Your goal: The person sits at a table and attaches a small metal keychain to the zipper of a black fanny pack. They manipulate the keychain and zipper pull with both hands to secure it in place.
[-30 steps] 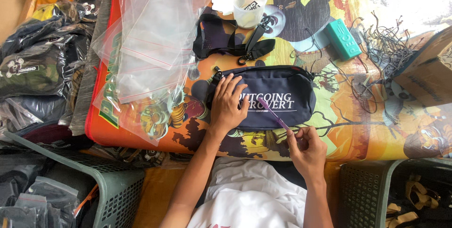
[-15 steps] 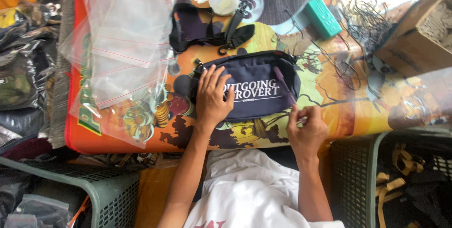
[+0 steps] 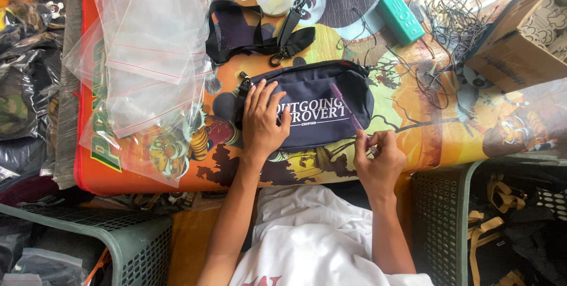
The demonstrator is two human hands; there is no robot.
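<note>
Since the earlier frames the right hand (image 3: pixel 380 159) has been drawing in toward the near edge of the navy pouch (image 3: pixel 313 106), while the left hand (image 3: pixel 264 119) is staying pressed on the pouch's left half. The left hand is lying flat with its fingers (image 3: pixel 260 94) spread open, gripping nothing, just weighing the pouch down. The right hand's fingers are pinching the near end of a slim purple stick (image 3: pixel 345 106), which is slanting up across the pouch's right side. The pouch is lying in the middle of the colourfully printed counter (image 3: pixel 413 120). A black strap (image 3: pixel 260 35) is lying just beyond it, a pile of clear zip bags (image 3: pixel 142 55) is sitting to the left, and a teal block (image 3: pixel 400 17) and a cardboard box (image 3: pixel 520 44) are resting to the right.
</note>
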